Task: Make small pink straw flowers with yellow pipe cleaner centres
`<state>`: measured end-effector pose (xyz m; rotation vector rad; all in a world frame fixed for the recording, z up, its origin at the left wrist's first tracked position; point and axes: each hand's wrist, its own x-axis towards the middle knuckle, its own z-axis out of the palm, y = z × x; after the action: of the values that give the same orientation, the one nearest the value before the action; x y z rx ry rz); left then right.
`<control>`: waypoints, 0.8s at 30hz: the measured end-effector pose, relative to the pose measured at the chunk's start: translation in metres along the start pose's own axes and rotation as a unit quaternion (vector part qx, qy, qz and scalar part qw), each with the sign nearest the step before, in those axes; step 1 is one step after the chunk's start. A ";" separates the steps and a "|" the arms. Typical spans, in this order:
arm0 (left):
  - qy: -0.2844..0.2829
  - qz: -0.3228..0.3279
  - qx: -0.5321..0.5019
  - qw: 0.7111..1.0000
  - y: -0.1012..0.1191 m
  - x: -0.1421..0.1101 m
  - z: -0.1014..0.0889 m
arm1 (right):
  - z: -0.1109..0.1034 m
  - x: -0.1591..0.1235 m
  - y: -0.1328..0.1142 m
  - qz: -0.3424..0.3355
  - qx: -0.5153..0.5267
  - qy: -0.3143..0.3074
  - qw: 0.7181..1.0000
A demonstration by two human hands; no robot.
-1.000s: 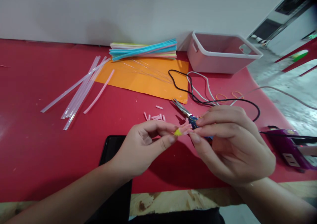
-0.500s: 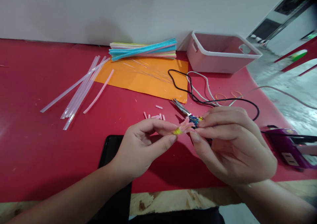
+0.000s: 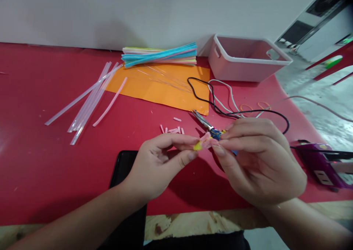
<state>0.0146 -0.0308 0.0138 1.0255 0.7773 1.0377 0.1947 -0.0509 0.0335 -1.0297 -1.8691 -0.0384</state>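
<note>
Between my two hands is a small pink pipe-cleaner flower [image 3: 205,142] with a yellow base. My left hand [image 3: 162,161] pinches the yellow base between thumb and forefinger. At the other end, the thumb and forefinger of my right hand [image 3: 259,161] are closed on a pink petal tip. Blue-handled pliers [image 3: 202,119] lie behind the flower on the red table, their handles partly covered by my right hand. Short cut pink pieces [image 3: 173,130] are scattered beyond my left hand.
A bundle of coloured pipe cleaners [image 3: 160,55] lies by an orange sheet [image 3: 165,86]. Clear glue sticks [image 3: 91,99] and a single pink pipe cleaner [image 3: 110,102] are left. A pink bin [image 3: 234,66], cables [image 3: 220,110], a purple power strip [image 3: 325,165] and a black phone [image 3: 121,169] surround my hands.
My right fingers have shifted slightly on the pink petals, and one petal is now pulled toward the right. My left hand stays nearly still.
</note>
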 end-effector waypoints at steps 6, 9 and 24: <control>-0.008 -0.014 0.000 1.000 0.003 -0.001 0.001 | 0.001 0.001 -0.001 0.003 0.004 0.015 1.000; -0.009 -0.016 0.012 1.000 0.004 -0.001 0.001 | 0.001 0.001 -0.002 0.008 0.002 0.017 1.000; -0.041 -0.040 -0.029 0.998 -0.003 0.000 -0.004 | 0.001 -0.001 0.000 -0.011 0.002 0.007 1.000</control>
<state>0.0118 -0.0302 0.0095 0.9734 0.7111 0.9388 0.1939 -0.0510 0.0320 -1.0046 -1.8667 -0.0547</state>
